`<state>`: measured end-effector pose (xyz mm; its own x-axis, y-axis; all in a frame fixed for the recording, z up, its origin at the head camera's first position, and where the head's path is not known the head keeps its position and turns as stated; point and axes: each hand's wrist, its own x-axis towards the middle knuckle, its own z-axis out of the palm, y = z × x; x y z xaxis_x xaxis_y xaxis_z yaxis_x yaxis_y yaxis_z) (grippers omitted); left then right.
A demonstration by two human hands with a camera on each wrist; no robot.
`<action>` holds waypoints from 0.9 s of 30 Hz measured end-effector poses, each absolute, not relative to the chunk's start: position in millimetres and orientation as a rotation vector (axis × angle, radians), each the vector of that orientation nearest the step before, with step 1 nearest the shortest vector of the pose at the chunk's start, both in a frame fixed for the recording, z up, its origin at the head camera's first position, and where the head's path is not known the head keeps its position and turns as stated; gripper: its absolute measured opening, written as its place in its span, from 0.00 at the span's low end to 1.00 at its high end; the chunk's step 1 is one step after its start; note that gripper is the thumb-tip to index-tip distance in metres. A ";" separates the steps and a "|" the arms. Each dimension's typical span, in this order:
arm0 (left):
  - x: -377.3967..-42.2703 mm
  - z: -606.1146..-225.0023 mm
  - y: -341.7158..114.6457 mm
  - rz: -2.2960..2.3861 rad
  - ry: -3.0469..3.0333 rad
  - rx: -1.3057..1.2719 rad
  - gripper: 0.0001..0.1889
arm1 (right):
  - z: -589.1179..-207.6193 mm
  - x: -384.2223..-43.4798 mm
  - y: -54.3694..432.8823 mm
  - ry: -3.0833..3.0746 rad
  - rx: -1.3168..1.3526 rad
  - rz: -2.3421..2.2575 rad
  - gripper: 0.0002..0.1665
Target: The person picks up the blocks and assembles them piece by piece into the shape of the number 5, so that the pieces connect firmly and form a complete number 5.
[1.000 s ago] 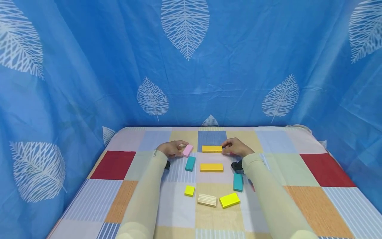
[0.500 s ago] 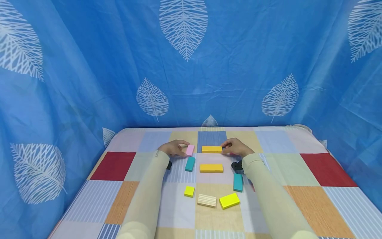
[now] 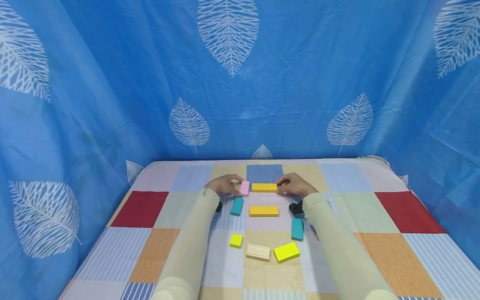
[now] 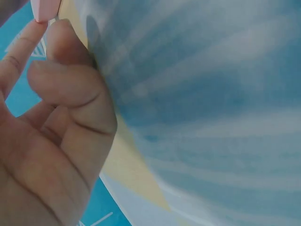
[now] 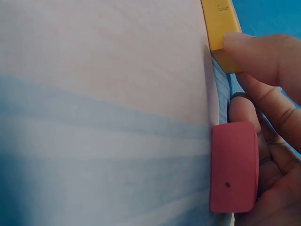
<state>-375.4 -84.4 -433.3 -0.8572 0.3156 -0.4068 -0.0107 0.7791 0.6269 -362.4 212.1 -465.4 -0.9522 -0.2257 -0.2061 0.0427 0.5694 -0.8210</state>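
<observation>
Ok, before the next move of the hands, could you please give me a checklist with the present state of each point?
1. Left hand grips pink block: ok.
2. Right hand pinches right end of far orange-yellow block: ok.
3. Pink block pressed against that block: not ok, a narrow gap shows.
4. Red block free of right hand: cannot tell, it overlaps the fingers in the right wrist view.
5. Near orange-yellow block apart from the far one: ok.

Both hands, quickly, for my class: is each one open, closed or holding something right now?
Left hand: holding the pink rectangular block.
Right hand: holding one end of the farther yellow-orange block.
</observation>
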 end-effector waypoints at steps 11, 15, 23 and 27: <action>-374.4 -437.6 -75.7 0.830 2.500 0.229 0.30 | -464.3 -361.2 213.5 2.504 -0.166 -1.348 0.22; -370.8 -437.5 -74.7 0.846 2.492 0.213 0.30 | -463.7 -360.4 213.6 2.507 -0.175 -1.341 0.22; -366.9 -436.1 -76.0 0.897 2.462 0.206 0.30 | -462.7 -360.5 212.2 2.518 -0.158 -1.321 0.22; -366.9 -436.1 -77.9 0.920 2.442 0.242 0.30 | -462.8 -361.5 212.5 2.508 -0.170 -1.330 0.22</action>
